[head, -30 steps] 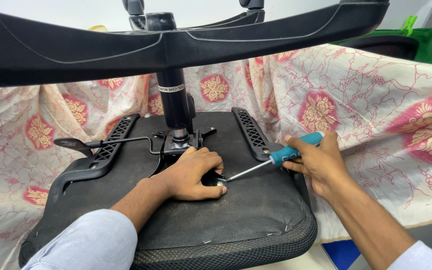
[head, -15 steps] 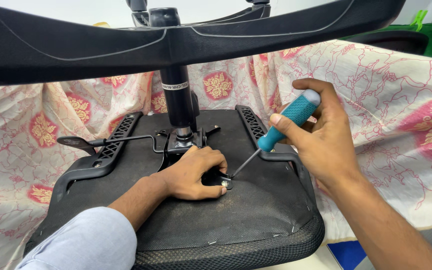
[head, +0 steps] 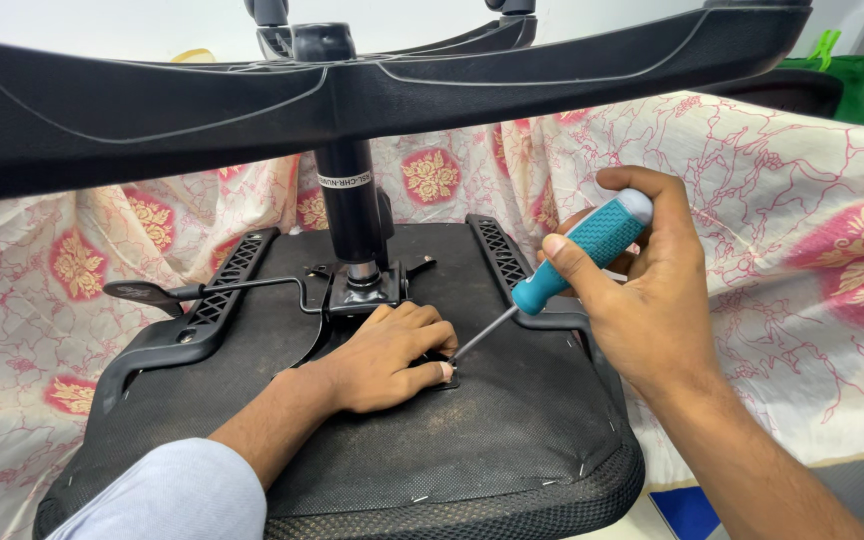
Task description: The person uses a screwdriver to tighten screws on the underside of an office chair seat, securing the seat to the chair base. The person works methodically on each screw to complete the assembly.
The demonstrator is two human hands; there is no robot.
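Office chair inverted, seat underside up on a floral cloth. Right hand closed around the teal-handled screwdriver, shaft slanting down-left, tip at a fastener just beside the left hand's fingertips. Left hand lies curled on the mechanism plate by the gas column; whether it pinches anything, cannot tell.

Judgement: bring shaft in line with the screw axis, press down, keep fingertips off the tip. Base spokes overhang, limiting handle lift; armrest bracket crowds the right. Room is open toward the near seat edge.
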